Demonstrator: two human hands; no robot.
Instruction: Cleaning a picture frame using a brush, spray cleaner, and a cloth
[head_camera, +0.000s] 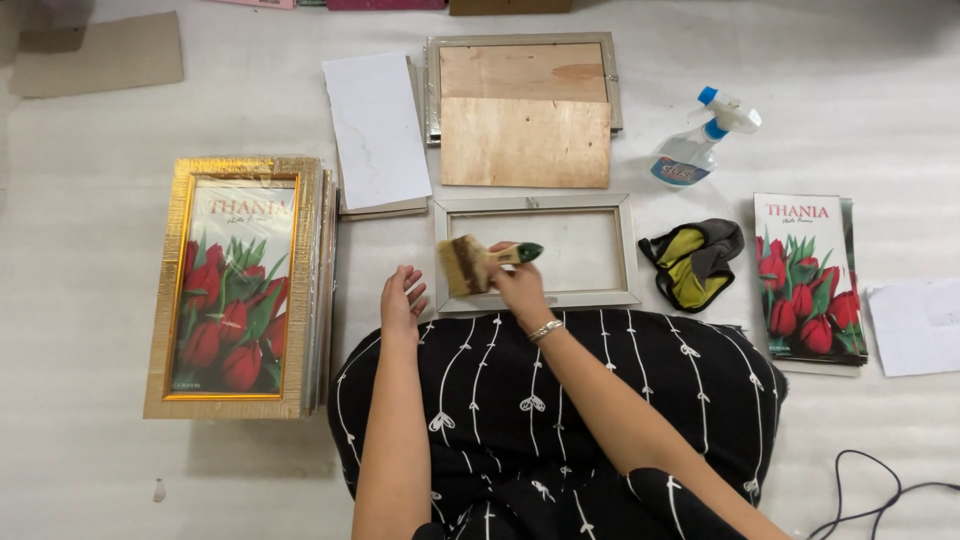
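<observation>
**Brush over an empty frame: light tool, light frame, both easy to mark**

We see the right hand (520, 283) clenched around the green handle of a wide paintbrush (478, 263), its worn bristles lying across the left rail of a pale, empty picture frame (537, 252). The frame lies flat on the white floor covering (100, 470), just in front of the knees. The left hand (402, 297) is released, fingers loose, just beside the frame's left edge and touching nothing we can make out.

We judge the brush light and stiff in the handle, soft at the tip, so the handle is the place to grip it. The frame looks thin and light (likely to slide if pushed), best steadied by its outer rails. A spray bottle (700, 143), a cloth (693, 262) and wooden backing boards (525, 142) lie near.
</observation>
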